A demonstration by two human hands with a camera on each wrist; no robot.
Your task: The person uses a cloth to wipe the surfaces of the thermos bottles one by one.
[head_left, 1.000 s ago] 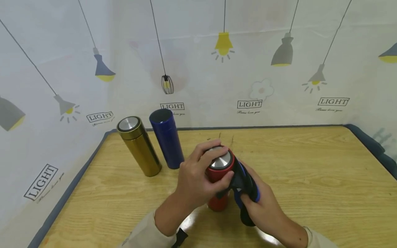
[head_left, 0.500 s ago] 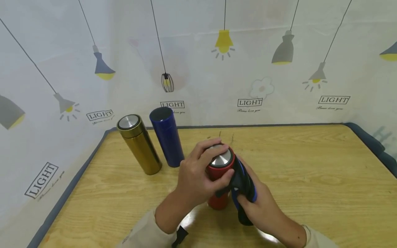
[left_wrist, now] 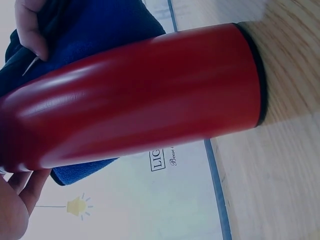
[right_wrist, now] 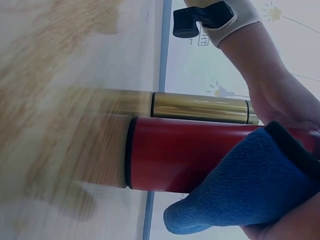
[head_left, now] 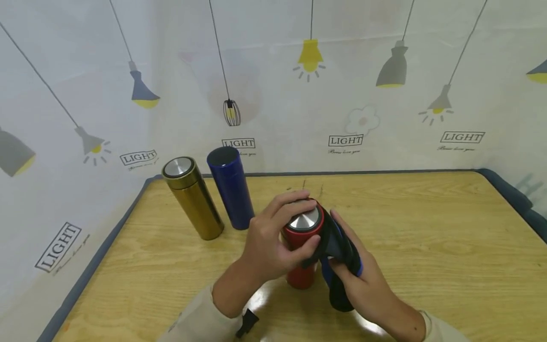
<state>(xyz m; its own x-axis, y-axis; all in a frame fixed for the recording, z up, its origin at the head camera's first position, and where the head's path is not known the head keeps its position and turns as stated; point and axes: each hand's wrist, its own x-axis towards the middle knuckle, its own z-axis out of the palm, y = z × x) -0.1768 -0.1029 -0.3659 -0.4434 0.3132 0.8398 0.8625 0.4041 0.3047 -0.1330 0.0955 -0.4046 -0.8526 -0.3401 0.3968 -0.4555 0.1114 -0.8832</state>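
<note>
A red thermos (head_left: 301, 278) with a silver-topped lid stands upright on the table in the head view. My left hand (head_left: 269, 237) grips it round the lid, two fingers across the top and the thumb on the near side. Bunched in my right hand (head_left: 372, 280) is a blue cloth (head_left: 342, 251) with black edging, pressed against the thermos's right side near the top. From the left wrist, the cloth (left_wrist: 115, 25) shows behind the red body (left_wrist: 150, 95). In the right wrist view a flap of cloth (right_wrist: 250, 180) hangs over the thermos (right_wrist: 175, 155), whose base meets the table.
A gold thermos (head_left: 188, 199) and a dark blue thermos (head_left: 232, 194) stand side by side at the back left. Behind the wooden table (head_left: 427, 228) rises a wall sheet (head_left: 273, 85) printed with lamps. A black wrist device (right_wrist: 215, 15) sits at the left cuff.
My right hand and the cloth shift slightly left, then back to the right, with the cloth's folds changing along the lid's side. The left hand and red thermos stay in place.
</note>
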